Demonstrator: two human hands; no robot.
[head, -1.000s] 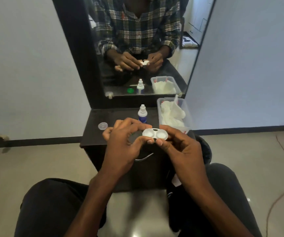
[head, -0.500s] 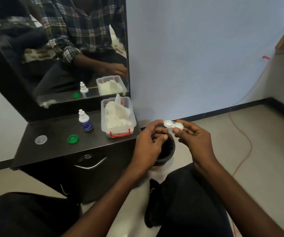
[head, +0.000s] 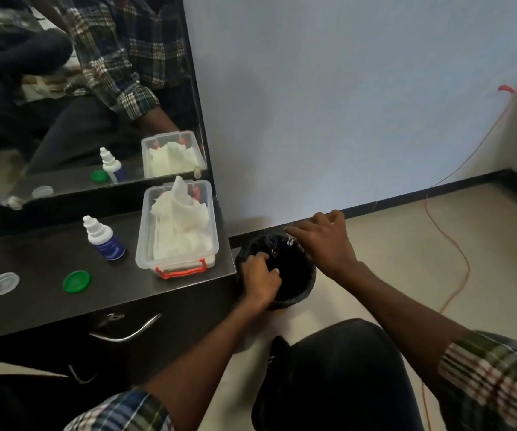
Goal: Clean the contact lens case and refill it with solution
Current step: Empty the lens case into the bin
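A black bin [head: 294,284] stands on the floor just right of the dark cabinet [head: 39,256]. My right hand [head: 322,241] hovers palm down over the bin's far rim. Under its fingers only a small whitish glint of the contact lens case [head: 289,241] shows; the rest is hidden. My left hand [head: 260,275] sits at the bin's near left rim with its fingers curled over the edge. On the cabinet top stand the white and blue solution bottle [head: 105,241], a green cap [head: 77,281] and a clear cap [head: 3,283].
A clear plastic box [head: 145,234] of white tissues with a red latch sits at the cabinet's right end. A mirror [head: 64,88] rises behind it. An orange cable [head: 450,244] runs across the floor on the right. My knee is below the bin.
My view has swung right and down toward the bin. Both hands dropped from holding the case in the air to the bin, and the case has turned under my right hand.
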